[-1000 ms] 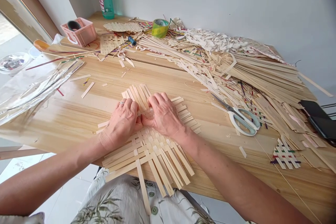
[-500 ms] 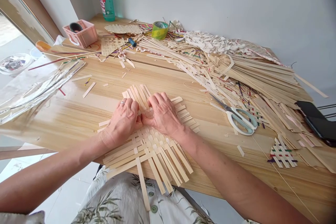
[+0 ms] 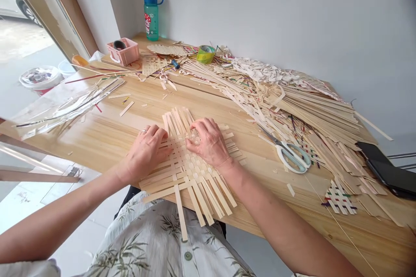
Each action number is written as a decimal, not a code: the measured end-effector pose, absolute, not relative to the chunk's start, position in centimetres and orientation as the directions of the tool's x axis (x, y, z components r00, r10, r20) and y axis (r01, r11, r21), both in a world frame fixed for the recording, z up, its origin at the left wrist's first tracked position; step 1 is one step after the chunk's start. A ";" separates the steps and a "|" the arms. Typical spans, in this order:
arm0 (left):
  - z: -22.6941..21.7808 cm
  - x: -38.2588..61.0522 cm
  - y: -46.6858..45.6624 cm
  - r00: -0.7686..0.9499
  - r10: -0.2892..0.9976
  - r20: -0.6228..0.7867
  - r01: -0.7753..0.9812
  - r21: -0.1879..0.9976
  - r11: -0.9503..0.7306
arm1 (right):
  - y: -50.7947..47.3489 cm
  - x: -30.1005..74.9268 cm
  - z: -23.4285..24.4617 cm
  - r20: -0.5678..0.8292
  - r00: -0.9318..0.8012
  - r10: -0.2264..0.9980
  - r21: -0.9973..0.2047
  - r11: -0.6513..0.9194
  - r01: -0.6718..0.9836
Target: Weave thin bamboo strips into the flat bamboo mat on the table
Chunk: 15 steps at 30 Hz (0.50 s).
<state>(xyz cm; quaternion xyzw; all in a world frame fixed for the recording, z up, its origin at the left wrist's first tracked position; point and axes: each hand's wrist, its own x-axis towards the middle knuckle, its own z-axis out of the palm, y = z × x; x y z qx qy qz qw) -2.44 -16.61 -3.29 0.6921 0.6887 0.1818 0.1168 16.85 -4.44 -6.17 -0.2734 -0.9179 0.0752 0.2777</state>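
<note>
Where the head view differs from the earlier frame: it sits further back, so more wall and window show, and the whole table looks smaller; the hands have drawn apart, with woven strips now showing between them.

Left hand (image 3: pixel 146 152): open and flat on the mat's left part, fingers spread, a ring on one finger; no strip is gripped.

Right hand (image 3: pixel 209 142): open too, fingertips on the weave near the mat's middle; apart from the left hand, not clamped on anything.

Mat (image 3: pixel 185 169): a flat over-under weave of pale, thin, straight-edged strips, probably bamboo; it lies on the near edge of the table, loose ends fanning out on all sides, some hanging past the edge towards the person's leaf-print shirt (image 3: pixel 130 242).

Table (image 3: pixel 97 138): light wood with a visible grain; offcuts lie scattered on it.

Right side: steel scissors (image 3: pixel 290 156) with pale looped handles sit on loose strips; beyond them lie a stacked bundle of strips (image 3: pixel 318 112), a small coloured woven sample (image 3: pixel 339 199) and a dark phone (image 3: pixel 383 171).

Far end: a green bottle (image 3: pixel 151 17), a pink basket (image 3: pixel 122 51) and a green tape roll (image 3: pixel 206 54).

Left side: a crinkled plastic sheet (image 3: pixel 65 108) lies flat; a white bucket (image 3: pixel 40 77) stands beyond it.
</note>
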 end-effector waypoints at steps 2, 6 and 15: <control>-3.2 -2.0 -16.7 -0.024 0.997 0.079 0.914 0.405 -0.010 | -4.4 16.8 -6.2 0.466 -0.722 0.511 -0.297 0.859 0.416; -3.2 -1.3 -16.5 -0.042 0.997 0.069 0.927 0.375 0.013 | -4.4 16.8 -6.3 0.441 -0.726 0.528 -0.317 0.848 0.425; -3.9 -1.1 -16.7 -0.022 0.996 0.090 0.948 0.318 -0.008 | -4.3 16.5 -6.3 0.417 -0.730 0.541 -0.315 0.840 0.443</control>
